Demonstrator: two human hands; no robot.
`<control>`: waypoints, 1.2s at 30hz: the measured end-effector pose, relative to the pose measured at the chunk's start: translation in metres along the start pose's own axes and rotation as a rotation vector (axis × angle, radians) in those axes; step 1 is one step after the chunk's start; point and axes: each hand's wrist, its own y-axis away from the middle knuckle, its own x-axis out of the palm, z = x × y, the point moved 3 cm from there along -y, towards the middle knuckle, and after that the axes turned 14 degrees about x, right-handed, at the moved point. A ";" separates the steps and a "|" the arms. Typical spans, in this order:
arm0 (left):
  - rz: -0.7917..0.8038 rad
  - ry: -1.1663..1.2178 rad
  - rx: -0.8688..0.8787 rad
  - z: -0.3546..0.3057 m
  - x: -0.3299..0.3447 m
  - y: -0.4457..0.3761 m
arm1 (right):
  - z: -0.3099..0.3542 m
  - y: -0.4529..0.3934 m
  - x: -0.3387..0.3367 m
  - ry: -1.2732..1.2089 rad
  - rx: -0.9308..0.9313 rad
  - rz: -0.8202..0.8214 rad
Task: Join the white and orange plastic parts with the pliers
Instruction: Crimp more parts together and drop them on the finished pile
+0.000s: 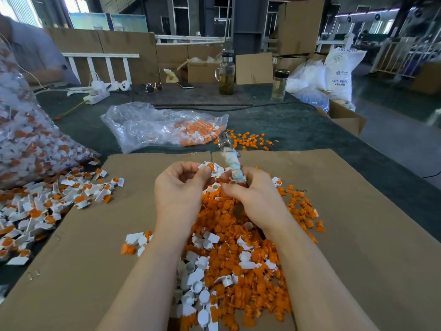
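Observation:
My left hand (181, 187) pinches a white plastic part with an orange insert (211, 168) between thumb and fingertips, above the pile. My right hand (255, 194) grips the pliers (232, 163) by their cloth-wrapped handles, and the metal jaws point away from me toward the far side. Its thumb and forefinger touch the white part from the right. Loose orange parts (238, 247) and white parts (198, 278) lie heaped on the brown cardboard (358, 235) under both forearms.
Joined white-and-orange pieces (47, 206) are spread at the left. A large full plastic bag (26, 139) stands at the far left, a half-empty bag (155, 125) lies ahead. Two glass bottles (226, 72) and cardboard boxes stand at the back. A person sits at upper left.

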 end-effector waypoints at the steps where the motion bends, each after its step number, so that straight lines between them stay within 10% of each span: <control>1: -0.003 0.018 0.000 0.000 -0.001 -0.001 | -0.001 0.000 -0.003 0.008 0.009 0.029; 13: 0.071 0.110 0.054 -0.001 -0.008 -0.006 | 0.003 0.009 -0.010 0.258 0.006 0.236; 36: 0.071 0.259 -0.115 0.002 -0.013 -0.008 | 0.000 0.003 0.005 0.471 -0.112 0.146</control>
